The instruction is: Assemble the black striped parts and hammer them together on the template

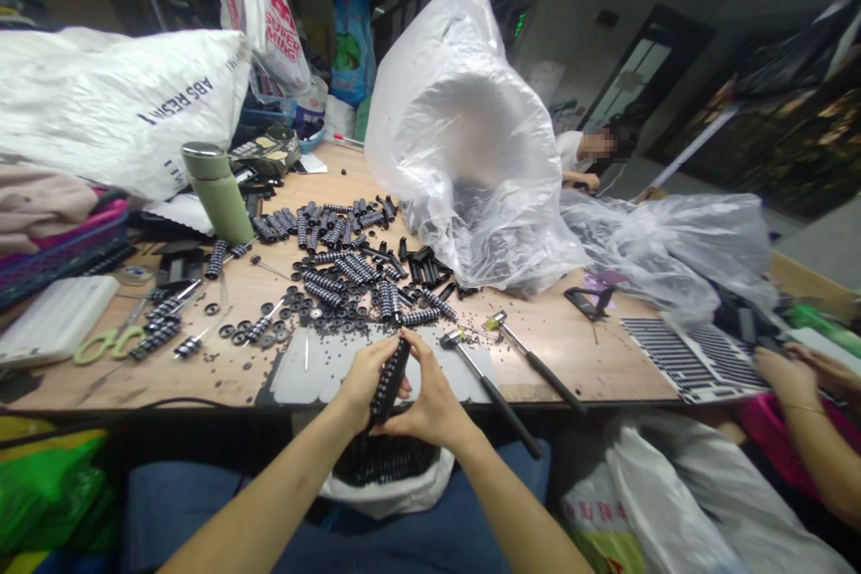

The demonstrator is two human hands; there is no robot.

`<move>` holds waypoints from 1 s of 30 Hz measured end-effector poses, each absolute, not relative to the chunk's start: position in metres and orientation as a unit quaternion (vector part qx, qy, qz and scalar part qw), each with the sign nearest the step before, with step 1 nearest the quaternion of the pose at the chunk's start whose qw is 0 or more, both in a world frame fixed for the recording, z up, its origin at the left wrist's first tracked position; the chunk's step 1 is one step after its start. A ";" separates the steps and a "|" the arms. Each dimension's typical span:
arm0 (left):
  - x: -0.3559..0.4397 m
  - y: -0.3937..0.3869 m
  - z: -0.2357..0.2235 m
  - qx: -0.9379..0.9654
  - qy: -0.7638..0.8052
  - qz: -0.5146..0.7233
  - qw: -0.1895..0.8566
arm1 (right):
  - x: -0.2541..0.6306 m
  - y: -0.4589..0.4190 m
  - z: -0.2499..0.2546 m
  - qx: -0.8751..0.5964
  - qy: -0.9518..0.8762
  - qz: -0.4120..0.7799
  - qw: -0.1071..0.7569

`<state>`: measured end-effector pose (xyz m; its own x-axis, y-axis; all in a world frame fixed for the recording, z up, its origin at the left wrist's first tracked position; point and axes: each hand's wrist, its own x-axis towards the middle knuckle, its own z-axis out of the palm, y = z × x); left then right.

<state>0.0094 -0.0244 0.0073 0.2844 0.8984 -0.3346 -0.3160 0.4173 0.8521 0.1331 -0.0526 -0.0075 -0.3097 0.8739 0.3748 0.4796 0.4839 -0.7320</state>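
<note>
A long black plastic piece with a row of pale marks along its side [388, 381] is held tilted between both my hands above the table's front edge. My left hand [363, 381] wraps around its left side. From the right, my right hand [434, 399] closes on it, with fingertips at the upper end and thumb at the lower end. Just below, an open white sack [404, 500] on my lap holds similar dark pieces. Behind my hands lie a grey mat [296, 372] and several black-and-white ribbed rollers [356, 269] among small black discs [273, 323].
Two hammers [484, 377] lie right of my hands, handles over the edge. A large clear plastic bag [464, 126] stands behind. At left are a green flask [219, 197], scissors [111, 341] and a white box [57, 323]. Another person's hands [794, 377] work at right.
</note>
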 end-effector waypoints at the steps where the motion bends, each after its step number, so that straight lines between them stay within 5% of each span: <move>1: 0.010 -0.025 0.007 0.344 0.433 0.415 0.722 | 0.133 -0.053 -0.008 -0.446 -0.761 0.261 0.392; 8: 0.014 -0.019 -0.004 0.406 0.461 0.389 0.686 | 0.128 -0.055 -0.019 -0.493 -0.725 0.260 0.405; 14: 0.017 -0.023 -0.048 0.775 0.463 0.324 0.281 | 0.133 -0.052 -0.054 -0.575 -0.721 0.151 0.357; 21: -0.002 -0.017 -0.064 0.912 0.378 0.161 -0.005 | 0.208 -0.065 -0.055 -0.784 -0.606 -0.066 0.114; 23: -0.007 -0.012 -0.058 0.911 0.382 0.148 -0.047 | 0.222 -0.069 -0.046 -0.794 -0.601 -0.056 0.076; 30: -0.006 -0.006 -0.052 0.909 0.388 0.134 -0.079 | 0.189 -0.094 -0.034 -0.757 -0.627 0.091 0.160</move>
<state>-0.0064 -0.0059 -0.0515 0.6636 0.6829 0.3055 0.7255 -0.6871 -0.0402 0.1889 -0.0944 -0.0343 0.1964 0.9785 0.0629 0.9198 -0.1617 -0.3576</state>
